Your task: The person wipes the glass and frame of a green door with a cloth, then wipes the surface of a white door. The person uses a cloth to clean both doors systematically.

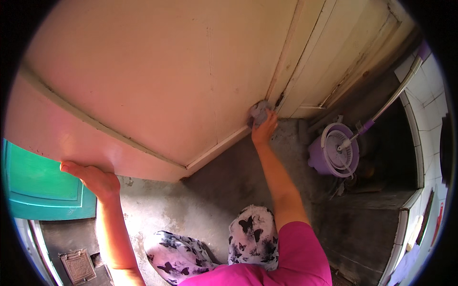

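A cream-pink panelled door [157, 81] fills the upper left, standing at an angle over the floor. My left hand [95, 178] holds its outer edge on the left; part of the fingers is hidden by the door. With my right hand [265, 128] I press a crumpled grey cloth [260, 112] against the lower part of the door, close to the hinge side. The fingers are bent round the cloth, and it covers part of the bottom corner there.
A purple mop bucket [322, 152] with a mop [369, 124] in it stands to the right on the grey concrete floor [210, 205]. At the left is a green door [43, 178], with a small metal cover [78, 265] below it. White tiles [427, 112] line the right wall.
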Demonstrator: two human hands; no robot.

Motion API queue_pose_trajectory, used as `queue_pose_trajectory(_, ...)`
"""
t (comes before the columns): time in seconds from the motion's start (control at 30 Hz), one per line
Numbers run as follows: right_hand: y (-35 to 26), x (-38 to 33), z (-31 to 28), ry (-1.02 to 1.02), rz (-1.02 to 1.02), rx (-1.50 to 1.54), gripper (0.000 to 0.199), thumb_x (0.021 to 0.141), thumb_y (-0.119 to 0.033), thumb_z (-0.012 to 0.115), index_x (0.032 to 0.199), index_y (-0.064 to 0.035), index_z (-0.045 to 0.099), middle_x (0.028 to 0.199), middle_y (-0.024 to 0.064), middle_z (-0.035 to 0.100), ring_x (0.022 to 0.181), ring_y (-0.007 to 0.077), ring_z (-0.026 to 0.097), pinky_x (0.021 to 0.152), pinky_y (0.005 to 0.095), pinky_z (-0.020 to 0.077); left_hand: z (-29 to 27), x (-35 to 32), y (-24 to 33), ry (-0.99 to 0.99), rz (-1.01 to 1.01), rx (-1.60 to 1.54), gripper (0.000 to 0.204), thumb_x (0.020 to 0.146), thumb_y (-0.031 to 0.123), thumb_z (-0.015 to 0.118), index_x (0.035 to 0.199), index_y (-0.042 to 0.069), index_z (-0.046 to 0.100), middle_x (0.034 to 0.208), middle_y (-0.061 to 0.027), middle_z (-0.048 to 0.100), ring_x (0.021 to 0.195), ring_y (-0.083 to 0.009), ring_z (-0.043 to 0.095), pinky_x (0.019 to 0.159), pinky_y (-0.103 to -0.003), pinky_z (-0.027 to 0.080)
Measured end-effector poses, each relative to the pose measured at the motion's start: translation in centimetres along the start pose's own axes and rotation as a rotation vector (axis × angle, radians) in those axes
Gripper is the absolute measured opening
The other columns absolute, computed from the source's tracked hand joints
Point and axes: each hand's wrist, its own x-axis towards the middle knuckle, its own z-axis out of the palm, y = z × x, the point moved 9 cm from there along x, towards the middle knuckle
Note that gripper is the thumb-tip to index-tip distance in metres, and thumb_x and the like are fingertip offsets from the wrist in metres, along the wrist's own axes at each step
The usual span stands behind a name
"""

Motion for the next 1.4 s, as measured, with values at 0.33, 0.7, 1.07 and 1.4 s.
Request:
queue_pose_trajectory(0.33, -5.7, 5.7, -10.4, 0.160, -0.248, 0.315, 0.062, 0.080, -0.007, 0.078, 0.135, 0.0022, 0.052, 0.131, 0.0270, 0.049, 0.121, 0.0477, 0.051, 0.105, 0.0496, 0.0427, -0.6, 1.5, -0.7, -0.019, 0.027, 0.028, 0.096, 0.097, 0.082, 0.025, 0.164, 0.015, 0.016, 0.169, -0.0070, 0.018, 0.154, -0.0266, 0.020, 0.127, -0.045, 0.017)
queue_pose_trajectory(0.7, -16.0, 16.3, -17.5, 0.456, -0.616, 0.186, 0.071, 0.068, 0.002, 0.082, 0.134, -0.0154, 0.059, 0.126, 0.0171, 0.048, 0.118, 0.0390, 0.048, 0.104, 0.0467, 0.0405, 0.0, 0.3, 0.9, 0.019, 0.000, 0.021, 0.092, 0.096, 0.083, 0.023, 0.164, 0.021, 0.019, 0.168, -0.0016, 0.020, 0.152, -0.0245, 0.022, 0.127, -0.046, 0.019)
queue_pose_trajectory(1.07, 3.6, -2.4, 1.1, -0.438, -0.031, -0.159, 0.074, 0.073, 0.006, 0.077, 0.139, -0.0164, 0.052, 0.140, 0.0214, 0.046, 0.122, 0.0436, 0.055, 0.099, 0.0518, 0.0491, -0.7, 0.3, 0.1, -0.005, 0.018, 0.054, 0.089, 0.098, 0.081, 0.021, 0.165, 0.021, 0.016, 0.170, -0.0022, 0.015, 0.154, -0.0256, 0.019, 0.128, -0.046, 0.017)
queue_pose_trajectory(1.4, -3.4, -9.8, 3.9, -0.516, 0.041, -0.034, 0.065, 0.080, -0.007, 0.077, 0.136, -0.0153, 0.045, 0.136, 0.0207, 0.047, 0.109, 0.0466, 0.063, 0.086, 0.0536, 0.0561, 0.8, 0.7, 0.7, -0.047, 0.089, 0.118, 0.094, 0.096, 0.084, 0.021, 0.165, 0.021, 0.015, 0.171, -0.0041, 0.014, 0.154, -0.0289, 0.018, 0.128, -0.049, 0.015)
